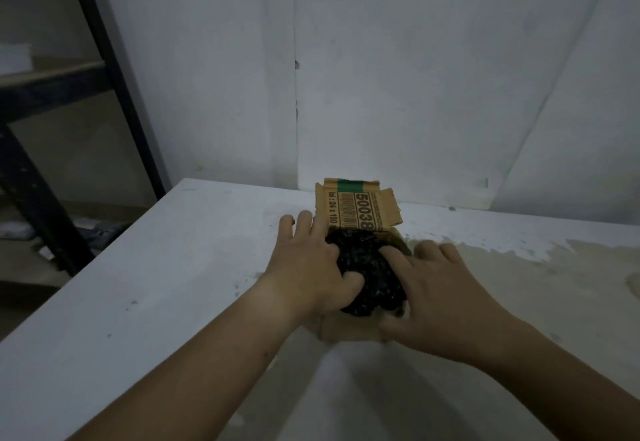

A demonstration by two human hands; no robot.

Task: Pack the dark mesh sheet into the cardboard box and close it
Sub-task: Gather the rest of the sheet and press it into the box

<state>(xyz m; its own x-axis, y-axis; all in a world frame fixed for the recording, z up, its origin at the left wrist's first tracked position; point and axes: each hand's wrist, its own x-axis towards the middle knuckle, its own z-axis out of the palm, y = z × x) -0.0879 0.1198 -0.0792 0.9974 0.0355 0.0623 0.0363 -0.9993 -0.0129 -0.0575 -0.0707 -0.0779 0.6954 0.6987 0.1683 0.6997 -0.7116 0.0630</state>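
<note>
A small cardboard box [356, 210] stands on the white table near the wall, its far flap upright with dark print and a green tape strip. The dark mesh sheet [370, 272] is bunched into a black wad that bulges out of the box's open top. My left hand [311, 260] presses on the wad's left side, thumb dug into it and fingers spread over the box's left edge. My right hand [440, 288] pushes on the wad's right side, with its forefinger sunk into the mesh. Most of the box's body is hidden by my hands.
The white table [156, 302] has worn, yellowish patches to the right. A white panelled wall [415, 94] rises just behind the box. At the left stands a dark metal shelf frame [104, 59] with clutter on the floor below.
</note>
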